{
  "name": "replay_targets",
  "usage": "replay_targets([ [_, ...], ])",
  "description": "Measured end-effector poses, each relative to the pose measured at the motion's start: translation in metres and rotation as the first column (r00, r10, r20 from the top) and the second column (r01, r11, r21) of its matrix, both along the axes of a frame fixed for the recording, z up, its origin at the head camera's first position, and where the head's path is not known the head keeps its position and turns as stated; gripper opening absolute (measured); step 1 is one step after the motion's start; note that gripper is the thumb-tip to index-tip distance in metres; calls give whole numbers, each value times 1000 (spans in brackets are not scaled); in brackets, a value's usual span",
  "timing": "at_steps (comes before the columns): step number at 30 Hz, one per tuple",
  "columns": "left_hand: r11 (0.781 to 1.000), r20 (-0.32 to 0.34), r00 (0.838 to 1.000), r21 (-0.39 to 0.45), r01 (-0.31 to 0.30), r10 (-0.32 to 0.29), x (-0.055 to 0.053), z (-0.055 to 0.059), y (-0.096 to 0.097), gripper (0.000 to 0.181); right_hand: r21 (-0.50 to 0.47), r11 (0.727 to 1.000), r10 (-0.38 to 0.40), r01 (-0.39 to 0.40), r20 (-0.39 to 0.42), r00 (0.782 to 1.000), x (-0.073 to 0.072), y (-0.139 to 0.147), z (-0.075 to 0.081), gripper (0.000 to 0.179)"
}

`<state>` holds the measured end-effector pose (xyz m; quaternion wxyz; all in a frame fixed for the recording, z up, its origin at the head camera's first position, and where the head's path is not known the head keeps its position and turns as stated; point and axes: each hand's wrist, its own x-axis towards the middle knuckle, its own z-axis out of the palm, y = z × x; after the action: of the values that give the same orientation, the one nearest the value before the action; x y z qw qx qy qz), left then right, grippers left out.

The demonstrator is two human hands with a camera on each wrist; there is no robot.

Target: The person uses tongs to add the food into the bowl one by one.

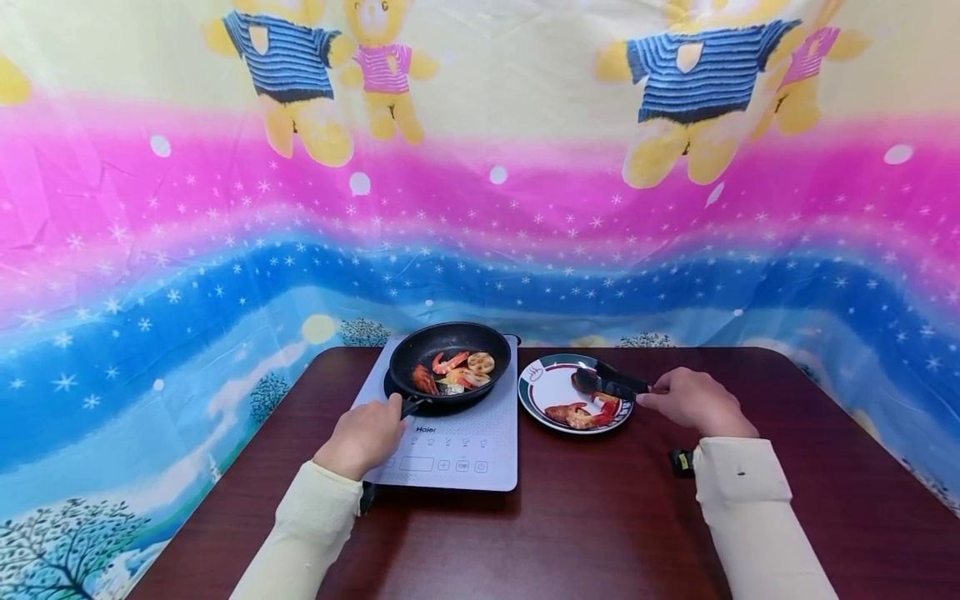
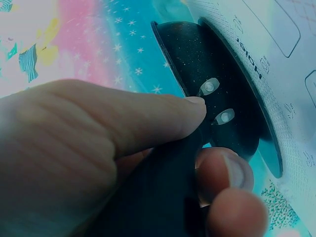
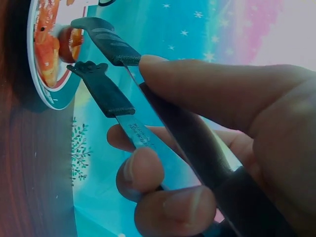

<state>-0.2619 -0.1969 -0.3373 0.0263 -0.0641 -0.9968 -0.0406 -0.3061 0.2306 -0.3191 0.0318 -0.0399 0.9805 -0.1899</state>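
Hanging behind the dark wood table (image 1: pixel 592 533), a bear-print curtain (image 1: pixel 487 192) shows pink and blue bands. Black, round pan (image 1: pixel 410 357), holding shrimp (image 1: pixel 450 363), sits on the white cooker (image 1: pixel 483 425); the left hand (image 1: pixel 365 437) grips its handle (image 2: pixel 165 185). The right hand (image 1: pixel 697 400) pinches metal tongs (image 3: pixel 190 133), black tips (image 3: pixel 106 91) apart, at the green-rimmed plate (image 1: pixel 551 385) of food (image 1: pixel 573 415).

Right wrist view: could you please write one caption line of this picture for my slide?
The right hand holds open, black-tipped tongs close to food on a plate.
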Motion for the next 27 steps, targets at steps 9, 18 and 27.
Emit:
replay_targets([
  [9, 1000, -14, 1000, -4, 6, -6, 0, -1, 0, 30, 19, 999, -29, 28, 15, 999, -3, -8, -5, 56],
  [18, 1000, -22, 1000, -3, 8, -8, 0, -1, 0, 27, 27, 999, -25, 24, 31, 999, -7, -9, -9, 61],
  [27, 1000, -18, 1000, 2, 11, -11, 1, 0, 0, 28, 24, 999, -23, 22, 37, 999, -7, -8, -10, 58],
])
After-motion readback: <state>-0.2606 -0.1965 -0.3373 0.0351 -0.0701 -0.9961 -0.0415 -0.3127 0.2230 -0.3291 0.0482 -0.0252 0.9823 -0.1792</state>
